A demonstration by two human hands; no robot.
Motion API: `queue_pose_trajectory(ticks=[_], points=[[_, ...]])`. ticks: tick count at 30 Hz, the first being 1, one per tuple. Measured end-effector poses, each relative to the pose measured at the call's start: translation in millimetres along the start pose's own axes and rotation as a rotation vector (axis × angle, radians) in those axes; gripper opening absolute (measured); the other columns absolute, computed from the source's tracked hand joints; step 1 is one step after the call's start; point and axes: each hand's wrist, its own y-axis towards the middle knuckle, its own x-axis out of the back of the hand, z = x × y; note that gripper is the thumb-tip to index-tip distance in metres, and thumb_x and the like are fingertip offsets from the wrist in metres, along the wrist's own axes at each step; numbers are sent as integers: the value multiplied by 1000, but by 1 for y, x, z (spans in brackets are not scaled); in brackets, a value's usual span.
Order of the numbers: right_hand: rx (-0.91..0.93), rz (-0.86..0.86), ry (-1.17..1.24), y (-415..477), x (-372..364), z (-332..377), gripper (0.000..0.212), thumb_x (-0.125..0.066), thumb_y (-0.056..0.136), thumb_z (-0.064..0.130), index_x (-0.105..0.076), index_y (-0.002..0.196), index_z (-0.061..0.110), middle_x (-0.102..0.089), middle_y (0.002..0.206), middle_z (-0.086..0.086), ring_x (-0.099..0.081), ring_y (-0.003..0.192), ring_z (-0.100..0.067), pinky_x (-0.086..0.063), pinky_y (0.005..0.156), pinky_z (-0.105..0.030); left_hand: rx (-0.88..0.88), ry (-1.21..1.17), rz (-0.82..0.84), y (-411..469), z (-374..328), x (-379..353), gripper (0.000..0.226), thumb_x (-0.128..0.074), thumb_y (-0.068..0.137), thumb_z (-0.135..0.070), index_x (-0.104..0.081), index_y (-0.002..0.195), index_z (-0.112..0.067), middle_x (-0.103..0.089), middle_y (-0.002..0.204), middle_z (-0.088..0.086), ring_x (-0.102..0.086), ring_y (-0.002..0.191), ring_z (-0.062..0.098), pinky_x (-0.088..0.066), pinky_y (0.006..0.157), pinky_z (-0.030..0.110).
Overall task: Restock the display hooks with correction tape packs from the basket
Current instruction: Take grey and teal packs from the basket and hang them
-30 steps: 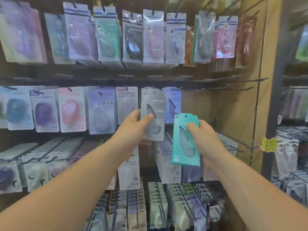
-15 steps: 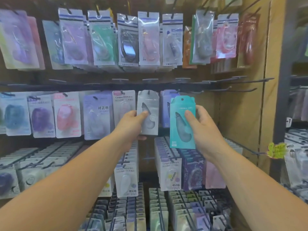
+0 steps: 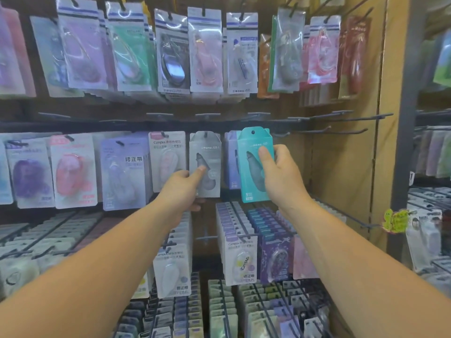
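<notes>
Middle row, far left: pink pack (image 3: pixel 73 172) and lilac pack (image 3: pixel 124 172), hanging. Left hand (image 3: pixel 181 189): pinches the lower part of the grey pack (image 3: pixel 207 147), thumb on its front; the pack hangs on its hook. Teal pack (image 3: pixel 250 181): upright, just right of the grey one, hang-hole at hook height; whether threaded, cannot tell. Right hand (image 3: pixel 280 176): fingers curled round the teal pack's right side. Bare hooks (image 3: pixel 341 130): further right

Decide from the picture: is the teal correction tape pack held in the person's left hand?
No, the right hand grips the teal pack, while the left hand pinches the grey pack.
</notes>
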Motion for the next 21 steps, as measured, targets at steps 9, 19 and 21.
queue_pose_trajectory(ticks=[9,19,21], points=[[-58,-12,-166,17,-6,-9,27,-46,105,49,-42,120,27,-53,114,15,-65,85,-9,-47,59,-15,-39,109,17,-8,8,1,36,-45,110,-48,-57,122,-17,-70,109,13,-73,96,30,-62,90,49],[-224,-5,-177,46,-21,-17,33,-49,103,50,-45,121,23,-56,112,5,-62,84,-13,-44,57,-19,-3,203,23,-12,2,-1,37,-44,109,-53,-56,117,-19,-72,103,10,-72,97,27,-61,85,41],[-229,6,-217,41,-20,-20,32,-51,103,49,-45,121,23,-57,113,4,-62,85,-13,-46,58,-19,-10,274,7,-15,3,0,41,-46,108,-53,-60,108,-15,-72,99,11,-71,95,29,-61,89,46]])
